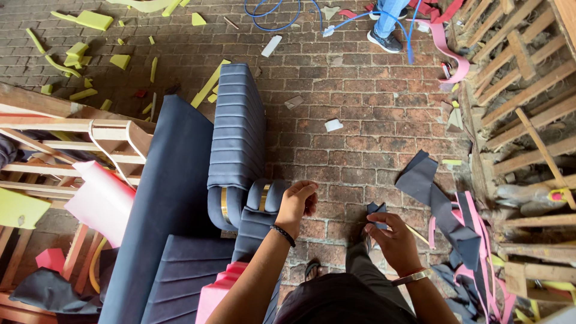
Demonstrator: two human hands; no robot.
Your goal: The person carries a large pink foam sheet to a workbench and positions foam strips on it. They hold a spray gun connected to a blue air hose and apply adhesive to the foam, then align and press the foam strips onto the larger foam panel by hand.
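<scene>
1. The left hand [296, 206] is closed loosely on the rounded end of the blue armrest [259, 207], fingers curled over its top beside the gold band [264, 197].
2. The right hand [393, 237] pinches a small blue fabric scrap [376, 209], well to the right of the armrest and above the brick floor [360, 120].
3. The armrest sits at the near end of the long ribbed cushion [237, 123], which runs away from it; a flat blue panel [168, 198] lies to its left.
4. More blue and pink offcuts [447, 210] lie on the bricks further right of the armrest.
5. To work it well, I judge the left hand should keep the armrest steady while the scrap is brought across flat and lined up with the ribs, clear of the gold band.
6. Another person's shoe [386, 41] stands far beyond the armrest, by a blue hose [270, 21].
</scene>
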